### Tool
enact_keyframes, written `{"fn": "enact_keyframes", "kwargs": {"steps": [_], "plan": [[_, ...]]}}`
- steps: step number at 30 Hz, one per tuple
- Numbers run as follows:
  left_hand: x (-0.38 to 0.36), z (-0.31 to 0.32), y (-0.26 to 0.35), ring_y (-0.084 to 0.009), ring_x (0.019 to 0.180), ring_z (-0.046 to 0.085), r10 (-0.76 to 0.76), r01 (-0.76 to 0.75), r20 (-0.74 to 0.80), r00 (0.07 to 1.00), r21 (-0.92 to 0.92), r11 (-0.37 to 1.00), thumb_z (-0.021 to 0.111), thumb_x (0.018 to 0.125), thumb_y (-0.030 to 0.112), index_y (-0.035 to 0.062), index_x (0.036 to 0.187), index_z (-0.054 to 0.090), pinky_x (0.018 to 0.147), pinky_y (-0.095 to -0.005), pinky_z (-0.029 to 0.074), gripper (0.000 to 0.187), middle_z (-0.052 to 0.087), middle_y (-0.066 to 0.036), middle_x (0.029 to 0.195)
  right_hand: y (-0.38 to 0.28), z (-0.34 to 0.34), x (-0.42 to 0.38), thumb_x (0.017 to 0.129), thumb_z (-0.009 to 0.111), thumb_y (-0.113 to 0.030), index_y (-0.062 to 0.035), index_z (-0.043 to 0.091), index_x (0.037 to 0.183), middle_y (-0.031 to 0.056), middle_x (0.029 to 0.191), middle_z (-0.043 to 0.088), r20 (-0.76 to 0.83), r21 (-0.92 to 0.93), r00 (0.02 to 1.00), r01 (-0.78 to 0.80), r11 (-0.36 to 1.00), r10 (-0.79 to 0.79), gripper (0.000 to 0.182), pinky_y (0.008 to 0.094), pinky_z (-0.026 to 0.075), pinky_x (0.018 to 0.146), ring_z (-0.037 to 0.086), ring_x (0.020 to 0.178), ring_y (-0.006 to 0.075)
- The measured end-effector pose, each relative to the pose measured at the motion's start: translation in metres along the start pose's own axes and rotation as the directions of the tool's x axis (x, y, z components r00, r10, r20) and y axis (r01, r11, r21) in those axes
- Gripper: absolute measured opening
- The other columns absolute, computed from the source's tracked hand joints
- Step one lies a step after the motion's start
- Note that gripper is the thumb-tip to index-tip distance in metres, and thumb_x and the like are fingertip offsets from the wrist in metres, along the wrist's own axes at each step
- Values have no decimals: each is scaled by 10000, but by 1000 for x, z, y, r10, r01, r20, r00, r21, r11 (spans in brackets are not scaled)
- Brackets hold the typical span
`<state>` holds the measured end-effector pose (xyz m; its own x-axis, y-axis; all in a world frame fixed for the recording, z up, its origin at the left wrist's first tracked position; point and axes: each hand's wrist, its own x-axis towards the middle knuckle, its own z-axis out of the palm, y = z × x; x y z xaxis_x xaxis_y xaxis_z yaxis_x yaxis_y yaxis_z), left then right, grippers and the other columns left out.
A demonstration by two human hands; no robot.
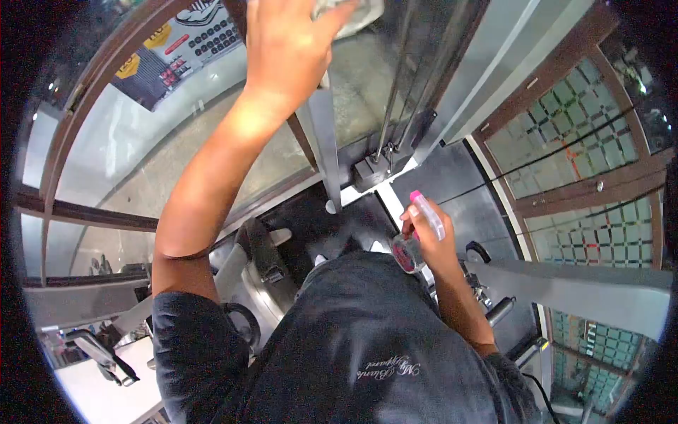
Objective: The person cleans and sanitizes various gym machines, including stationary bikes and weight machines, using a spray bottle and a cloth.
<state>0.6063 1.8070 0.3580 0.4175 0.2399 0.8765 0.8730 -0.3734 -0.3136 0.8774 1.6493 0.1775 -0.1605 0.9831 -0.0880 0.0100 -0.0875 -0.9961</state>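
Note:
My left hand (288,60) is raised at the top of the view, its fingers partly cut off by the frame's edge. It is closed on a pale cloth (364,15), which lies in front of the window glass beside a grey metal upright (321,141). Lower down, my right hand (439,244) grips a spray bottle (404,256) near my waist. The bottle has a pink and clear spray head (428,213) and a see-through body with a reddish label.
Brown-framed windows (106,214) stand ahead and to the left, one bearing a poster (176,53). Gym equipment surrounds me: a weight stack with rods (373,172), a strap with a buckle (263,247) and a thick grey beam (579,290). Dark floor mats (452,173) lie below.

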Motion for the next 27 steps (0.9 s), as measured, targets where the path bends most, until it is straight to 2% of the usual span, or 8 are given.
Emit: {"fn": "enact_keyframes", "kwargs": {"steps": [7, 10, 13, 14, 17, 18, 22, 27], "plan": [[-154, 49, 38, -287, 1172, 577, 202, -113, 435, 877, -222, 968, 713, 816, 130, 71, 1048, 763, 988, -439, 492, 244, 630, -50, 1193, 6, -11, -14, 1017, 669, -342, -45, 676, 967, 23, 792, 662, -72, -35, 997, -10, 999, 8, 301, 284, 491, 654, 625, 707, 105], [-192, 58, 46, -286, 1163, 585, 248, -109, 499, 830, -291, 950, 718, 818, 141, 45, 1048, 747, 991, -425, 494, 250, 631, -58, 1201, 10, -16, -26, 1025, 666, -334, -51, 685, 987, -2, 781, 646, -75, 33, 997, 3, 999, -1, 286, 270, 484, 642, 610, 699, 86], [-171, 61, 40, -287, 1155, 591, 240, -83, 428, 871, -353, 932, 727, 813, 135, 47, 1090, 738, 968, -400, 501, 291, 635, -68, 1212, 10, -9, -38, 1026, 671, -313, -57, 696, 1014, -9, 771, 640, -139, 42, 990, 29, 999, -22, 258, 269, 481, 640, 606, 696, 85], [-155, 54, 36, -289, 1167, 588, 324, -181, 444, 835, -334, 925, 709, 827, 119, 60, 1146, 734, 959, -406, 494, 325, 643, -79, 1240, 15, -7, -43, 1025, 680, -298, -57, 701, 1035, -14, 771, 641, -167, 47, 986, -13, 999, 21, 243, 269, 483, 644, 605, 696, 82], [-118, 51, 38, -290, 1188, 583, 241, -120, 358, 902, -326, 938, 682, 841, 104, 79, 1131, 753, 959, -413, 481, 300, 647, -82, 1272, 11, 10, -60, 1023, 686, -310, -52, 702, 1051, -16, 773, 641, -235, 65, 969, -60, 996, 74, 261, 271, 481, 640, 601, 690, 79], [-116, 49, 42, -297, 1206, 576, 221, -96, 379, 899, -322, 942, 655, 841, 84, 84, 1101, 768, 973, -425, 469, 284, 647, -86, 1287, 17, 14, -64, 1019, 691, -322, -48, 691, 1007, -7, 749, 638, -249, 31, 968, 12, 999, -4, 275, 277, 477, 627, 598, 673, 87], [-143, 59, 52, -319, 1193, 568, 210, -38, 427, 880, -377, 925, 637, 812, 24, 77, 1114, 773, 998, -432, 453, 335, 641, -103, 1279, 7, 29, -95, 1017, 682, -360, -56, 627, 870, 20, 688, 619, -318, -63, 947, -73, 995, 49, 342, 301, 470, 609, 598, 640, 118], [-183, 57, 93, -347, 1146, 565, 154, 236, 584, 797, -536, 810, 588, 768, -95, 112, 1123, 770, 1020, -448, 445, 449, 636, -111, 1244, 16, 35, -136, 1023, 670, -351, -52, 630, 892, 25, 690, 621, -482, -65, 875, -79, 995, 38, 328, 304, 473, 602, 606, 633, 118]]}}
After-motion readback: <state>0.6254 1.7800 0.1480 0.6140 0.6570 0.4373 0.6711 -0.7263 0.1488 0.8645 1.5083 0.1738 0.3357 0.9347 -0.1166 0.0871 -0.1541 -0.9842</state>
